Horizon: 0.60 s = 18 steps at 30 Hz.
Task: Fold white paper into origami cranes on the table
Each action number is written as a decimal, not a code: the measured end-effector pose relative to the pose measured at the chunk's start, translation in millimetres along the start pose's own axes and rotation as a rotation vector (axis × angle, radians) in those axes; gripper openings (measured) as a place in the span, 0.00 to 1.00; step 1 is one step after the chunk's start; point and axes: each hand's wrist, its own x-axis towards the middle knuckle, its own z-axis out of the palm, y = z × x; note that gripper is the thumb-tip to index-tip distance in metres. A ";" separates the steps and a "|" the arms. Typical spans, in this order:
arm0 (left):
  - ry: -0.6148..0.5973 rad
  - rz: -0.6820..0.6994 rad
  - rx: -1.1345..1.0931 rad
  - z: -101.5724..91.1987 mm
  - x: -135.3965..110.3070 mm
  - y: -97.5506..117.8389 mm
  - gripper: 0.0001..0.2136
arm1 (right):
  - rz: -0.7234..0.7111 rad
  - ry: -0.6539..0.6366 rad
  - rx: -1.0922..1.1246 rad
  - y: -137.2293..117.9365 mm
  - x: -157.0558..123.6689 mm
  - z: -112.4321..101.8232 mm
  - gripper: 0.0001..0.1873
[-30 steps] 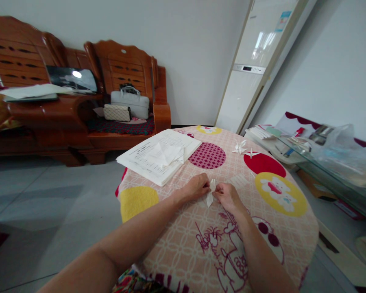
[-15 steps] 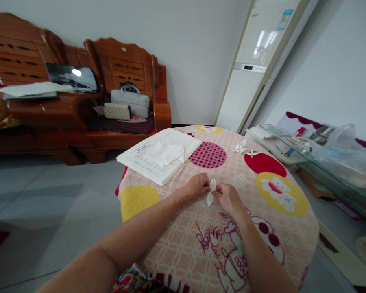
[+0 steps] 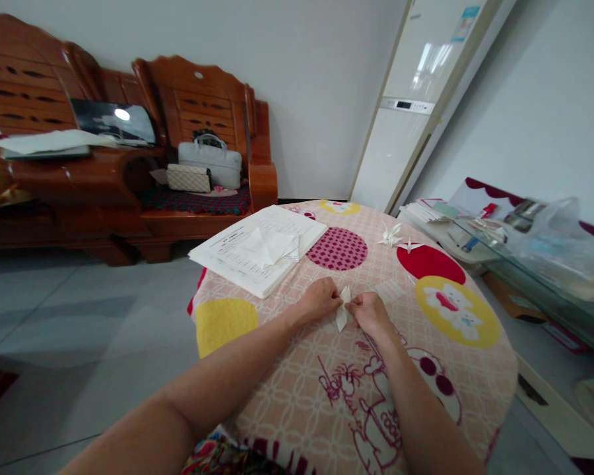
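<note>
A small folded white paper piece (image 3: 343, 313) stands between my two hands on a round table with a patterned pink cloth (image 3: 287, 396). My left hand (image 3: 319, 300) pinches its left side, fingers closed. From the right, my right hand (image 3: 371, 312) pinches the same piece with closed fingers. Both forearms rest on the cloth.
A stack of printed sheets (image 3: 257, 249) with folded paper on top lies at the table's far left. Two folded paper cranes (image 3: 398, 239) sit at the far right. Wooden chairs with bags (image 3: 210, 165), a tall white appliance (image 3: 416, 99) and a cluttered glass shelf (image 3: 525, 251) surround the table.
The view has shifted slightly; my hands and the paper piece stay in almost the same place, fingers still pinched on it.
</note>
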 end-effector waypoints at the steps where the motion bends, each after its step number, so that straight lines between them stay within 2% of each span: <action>1: -0.002 -0.013 -0.003 -0.4 -0.3 0.8 0.09 | 0.014 0.002 0.007 -0.4 0.2 0.2 0.12; 11: 0.024 -0.120 0.037 4.4 1.4 5.2 0.07 | 0.067 0.037 0.029 -2.6 0.6 2.4 0.13; 18: 0.052 -0.111 0.092 5.9 -5.0 9.6 0.07 | 0.069 0.060 0.015 -3.1 1.1 1.5 0.12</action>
